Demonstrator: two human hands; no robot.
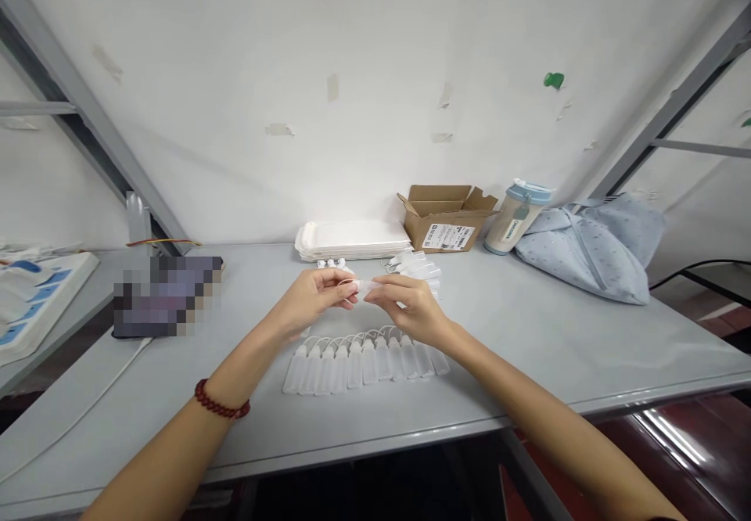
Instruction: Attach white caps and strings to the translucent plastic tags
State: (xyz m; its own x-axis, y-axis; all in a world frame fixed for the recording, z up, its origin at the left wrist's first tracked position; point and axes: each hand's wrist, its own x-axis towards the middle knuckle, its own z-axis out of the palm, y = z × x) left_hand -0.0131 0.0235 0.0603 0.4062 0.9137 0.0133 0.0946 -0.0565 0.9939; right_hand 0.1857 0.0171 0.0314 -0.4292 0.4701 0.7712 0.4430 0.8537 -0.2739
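Between my two hands, over the middle of the table, is a small translucent white plastic bottle [368, 287] with a thin white cord loop at its left end. My left hand [321, 296] pinches the cord end, and my right hand [409, 305] grips the other end; the fingers partly cover it. Below them a row of several similar bottles [355, 368] lies side by side, their cord loops pointing away from me. More bottles [419, 267] lie just beyond my right hand. A few small white caps [332, 264] sit behind my left hand.
At the wall stand a stack of flat white packs [355, 238], an open cardboard box [446, 224], a blue-lidded tumbler [516, 220] and a light blue cloth bag [587, 255]. On the left a blurred dark device [170, 302] has a white cable [88, 419]. A white-blue tray [44, 302] is at far left.
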